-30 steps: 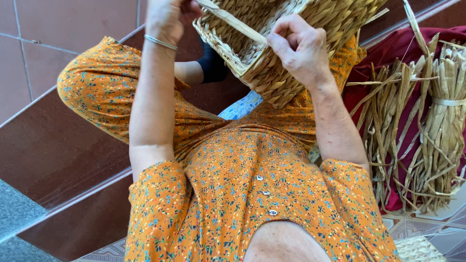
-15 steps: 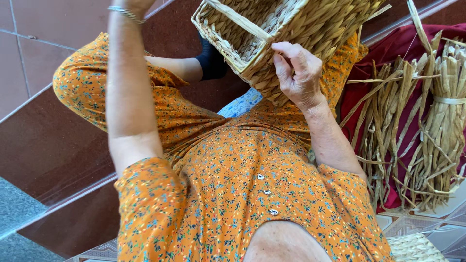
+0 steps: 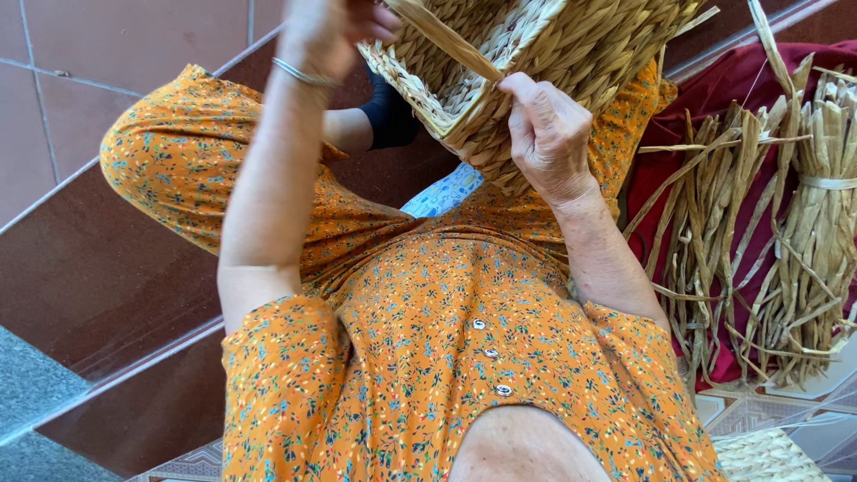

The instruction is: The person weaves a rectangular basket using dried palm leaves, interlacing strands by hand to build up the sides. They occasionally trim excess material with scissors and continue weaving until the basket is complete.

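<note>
Head view: both hands (image 3: 546, 134) grip woven basket (image 3: 571, 54).

One woven basket (image 3: 571, 54), two hands, perhaps two dried-reed bundles (image 3: 759, 241), one bracelet (image 3: 303, 73)

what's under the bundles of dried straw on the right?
A dark red cloth lies under the loose straw and the tied bundle, showing between the stalks. What the cloth itself rests on is covered; pale tile shows at its lower edge.
</note>
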